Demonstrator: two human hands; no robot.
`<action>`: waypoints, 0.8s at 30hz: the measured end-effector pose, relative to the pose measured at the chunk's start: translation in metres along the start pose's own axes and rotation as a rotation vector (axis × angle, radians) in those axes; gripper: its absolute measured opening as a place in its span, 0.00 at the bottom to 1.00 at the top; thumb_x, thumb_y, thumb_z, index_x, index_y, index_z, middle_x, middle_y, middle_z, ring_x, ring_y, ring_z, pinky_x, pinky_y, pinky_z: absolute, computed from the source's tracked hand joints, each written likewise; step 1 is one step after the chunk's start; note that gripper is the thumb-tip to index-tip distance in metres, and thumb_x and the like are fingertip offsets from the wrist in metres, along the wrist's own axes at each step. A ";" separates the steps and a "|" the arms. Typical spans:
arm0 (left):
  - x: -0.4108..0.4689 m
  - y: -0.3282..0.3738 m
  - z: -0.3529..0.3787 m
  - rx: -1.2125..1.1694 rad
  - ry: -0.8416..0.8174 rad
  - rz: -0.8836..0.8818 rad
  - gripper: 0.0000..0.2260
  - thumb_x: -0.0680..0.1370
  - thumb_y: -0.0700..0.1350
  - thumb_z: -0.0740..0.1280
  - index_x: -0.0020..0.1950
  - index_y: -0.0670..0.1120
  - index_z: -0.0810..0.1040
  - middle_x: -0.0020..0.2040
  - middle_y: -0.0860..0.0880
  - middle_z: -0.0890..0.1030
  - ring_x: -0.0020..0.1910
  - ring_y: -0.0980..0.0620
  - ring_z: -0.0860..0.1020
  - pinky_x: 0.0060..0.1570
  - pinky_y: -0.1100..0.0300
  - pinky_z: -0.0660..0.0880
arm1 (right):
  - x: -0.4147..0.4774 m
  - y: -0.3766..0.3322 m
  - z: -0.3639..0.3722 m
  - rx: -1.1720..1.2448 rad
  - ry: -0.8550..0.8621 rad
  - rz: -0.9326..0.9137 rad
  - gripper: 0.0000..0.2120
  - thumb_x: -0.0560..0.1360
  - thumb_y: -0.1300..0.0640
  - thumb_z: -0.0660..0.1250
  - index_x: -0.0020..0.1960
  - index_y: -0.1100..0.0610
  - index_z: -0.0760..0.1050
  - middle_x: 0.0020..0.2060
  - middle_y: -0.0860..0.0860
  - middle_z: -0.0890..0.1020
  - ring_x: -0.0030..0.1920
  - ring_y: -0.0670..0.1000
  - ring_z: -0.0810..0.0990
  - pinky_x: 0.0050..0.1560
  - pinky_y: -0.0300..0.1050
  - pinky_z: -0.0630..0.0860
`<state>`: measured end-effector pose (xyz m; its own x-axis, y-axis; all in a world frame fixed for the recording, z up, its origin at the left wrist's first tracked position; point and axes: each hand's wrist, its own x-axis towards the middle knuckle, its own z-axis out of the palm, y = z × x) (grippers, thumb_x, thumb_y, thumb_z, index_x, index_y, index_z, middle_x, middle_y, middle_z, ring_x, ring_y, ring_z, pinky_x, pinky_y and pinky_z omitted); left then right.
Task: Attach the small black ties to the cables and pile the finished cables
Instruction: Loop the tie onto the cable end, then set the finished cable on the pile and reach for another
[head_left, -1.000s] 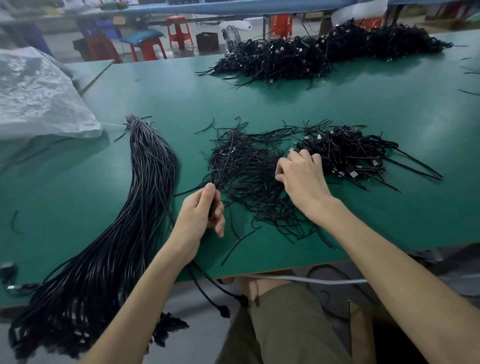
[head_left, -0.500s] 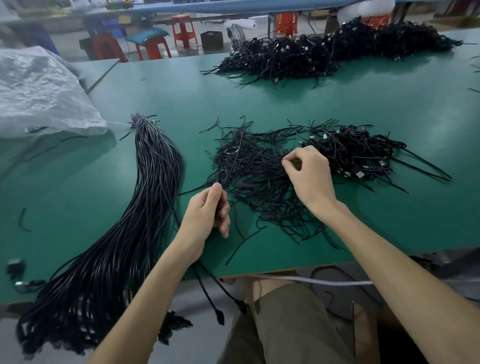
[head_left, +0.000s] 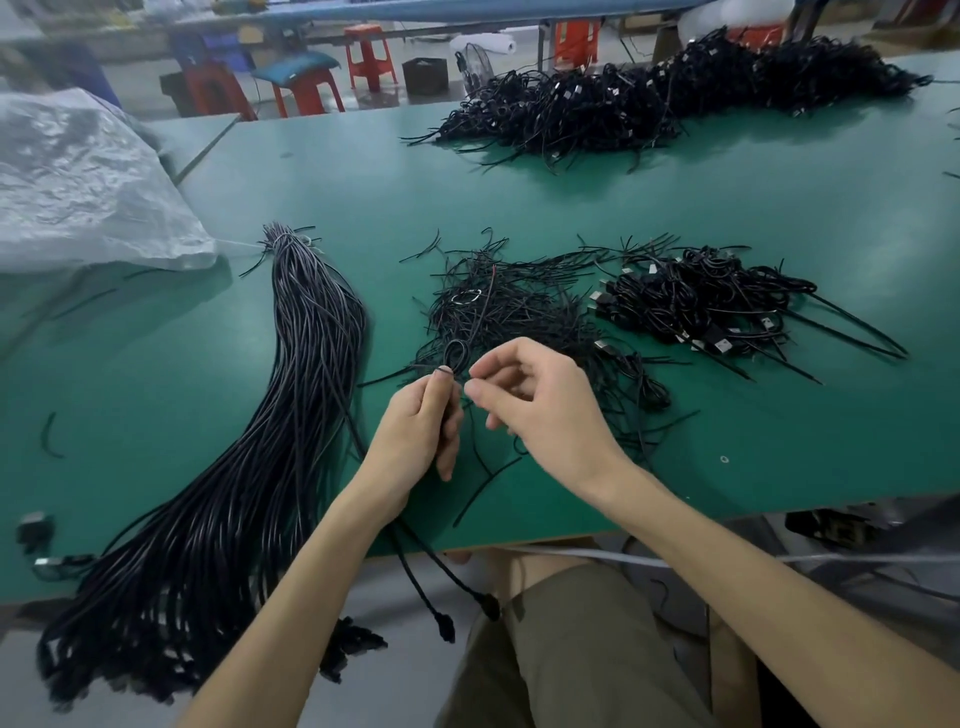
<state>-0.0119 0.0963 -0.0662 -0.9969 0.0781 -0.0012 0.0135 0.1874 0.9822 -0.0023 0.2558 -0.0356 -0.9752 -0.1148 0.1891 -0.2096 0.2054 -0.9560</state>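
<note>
The left hand (head_left: 423, 423) grips a looped cable (head_left: 445, 625) above the near table (head_left: 571, 208) edge. Just right, the right hand (head_left: 545, 410) pinches; whether it holds anything is unclear.

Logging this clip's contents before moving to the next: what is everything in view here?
table: one, green, fills most of the view.
uncoiled cable bundle: one, black, table's left side, ends hanging over the near edge.
loose ties: one heap, black, middle of the table.
tied cables: one small pile, black, right of the ties.
large cable pile: one, black, far edge.
plastic sheet: one, whitish, far left.
stools: several, red, beyond the table.
folded cable: one, black, in the left hand, plugs dangling below the table edge.
left hand: grips the folded cable.
right hand: beside the loop, fingers curled; whether it holds a tie is unclear.
</note>
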 end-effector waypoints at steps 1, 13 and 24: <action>0.000 0.000 0.000 0.011 -0.003 0.007 0.19 0.88 0.50 0.54 0.39 0.44 0.67 0.27 0.52 0.68 0.19 0.50 0.64 0.20 0.59 0.66 | 0.000 0.002 0.002 0.015 0.011 0.027 0.06 0.77 0.60 0.74 0.49 0.55 0.78 0.37 0.52 0.83 0.33 0.48 0.82 0.35 0.37 0.75; -0.002 0.000 0.000 0.036 -0.070 0.037 0.18 0.88 0.51 0.53 0.41 0.44 0.67 0.28 0.53 0.67 0.19 0.51 0.64 0.18 0.60 0.63 | 0.003 0.013 0.006 -0.019 0.085 0.082 0.09 0.76 0.60 0.74 0.47 0.54 0.73 0.35 0.51 0.79 0.30 0.48 0.82 0.32 0.39 0.74; -0.004 0.002 -0.002 -0.013 -0.127 -0.005 0.21 0.87 0.54 0.54 0.38 0.45 0.67 0.28 0.52 0.69 0.22 0.51 0.67 0.21 0.60 0.65 | 0.002 0.017 0.001 0.089 -0.031 0.112 0.12 0.75 0.58 0.76 0.51 0.55 0.73 0.34 0.48 0.81 0.33 0.48 0.82 0.33 0.41 0.76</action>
<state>-0.0076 0.0941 -0.0634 -0.9792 0.2009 -0.0291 0.0068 0.1757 0.9844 -0.0073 0.2580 -0.0522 -0.9892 -0.1265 0.0743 -0.0910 0.1316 -0.9871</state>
